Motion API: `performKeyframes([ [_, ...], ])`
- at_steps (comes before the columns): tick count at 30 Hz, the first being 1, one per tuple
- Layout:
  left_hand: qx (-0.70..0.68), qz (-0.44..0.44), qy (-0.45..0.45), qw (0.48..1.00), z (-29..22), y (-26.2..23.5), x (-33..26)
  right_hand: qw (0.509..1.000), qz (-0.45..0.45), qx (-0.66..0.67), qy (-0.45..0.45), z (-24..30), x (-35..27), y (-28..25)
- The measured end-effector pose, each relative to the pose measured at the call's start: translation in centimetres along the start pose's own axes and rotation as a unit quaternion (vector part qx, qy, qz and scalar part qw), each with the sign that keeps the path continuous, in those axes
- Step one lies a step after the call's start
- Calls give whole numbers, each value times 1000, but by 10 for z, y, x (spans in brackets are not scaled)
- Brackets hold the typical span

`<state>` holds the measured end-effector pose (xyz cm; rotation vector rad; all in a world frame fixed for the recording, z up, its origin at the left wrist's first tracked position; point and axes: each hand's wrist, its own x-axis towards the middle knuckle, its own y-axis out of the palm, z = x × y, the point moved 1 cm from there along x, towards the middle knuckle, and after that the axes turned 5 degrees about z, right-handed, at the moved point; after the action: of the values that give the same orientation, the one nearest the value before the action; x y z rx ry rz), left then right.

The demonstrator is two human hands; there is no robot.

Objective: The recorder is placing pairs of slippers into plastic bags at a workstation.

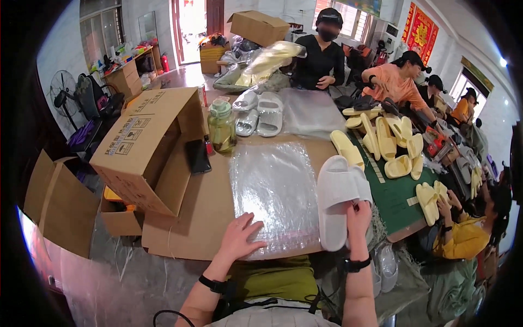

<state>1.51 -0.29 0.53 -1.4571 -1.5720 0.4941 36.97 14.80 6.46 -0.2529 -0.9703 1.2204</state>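
A: Where's the white slipper [336, 199]?

B: Just right of the stack of clear plastic bags [275, 191], held up by its heel. The right hand [358, 212] is closed on it; the left hand [239, 235] lies open, flat on the stack's near edge.

A: How to do this well?

B: I'd keep the left palm pinning the stack to the bench [199, 218], and grip the heel firmly so the slipper doesn't swing into the water bottle [222, 125] beyond the stack

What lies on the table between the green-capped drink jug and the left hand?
In the head view, only the stack of clear plastic bags; the left hand presses its near edge, the jug stands beyond.
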Motion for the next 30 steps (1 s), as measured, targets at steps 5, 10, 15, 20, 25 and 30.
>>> performKeyframes([
  [5,-8,-28,-3,1000,4,4,0,991,25,130,4,-19,-50,-15],
  [10,-51,-38,-39,997,8,7,1,978,68,196,19,13,-91,-40],
  [15,-101,-37,-117,987,5,1,15,983,67,168,25,9,-113,-64],
  [20,-223,-13,-252,941,-2,-6,27,985,40,170,-4,12,-122,-79],
  [25,-220,-5,-295,930,-2,-11,32,979,111,165,-51,37,-132,-71],
  [30,-212,2,-282,936,-11,-16,34,936,296,178,-69,80,-132,-56],
])
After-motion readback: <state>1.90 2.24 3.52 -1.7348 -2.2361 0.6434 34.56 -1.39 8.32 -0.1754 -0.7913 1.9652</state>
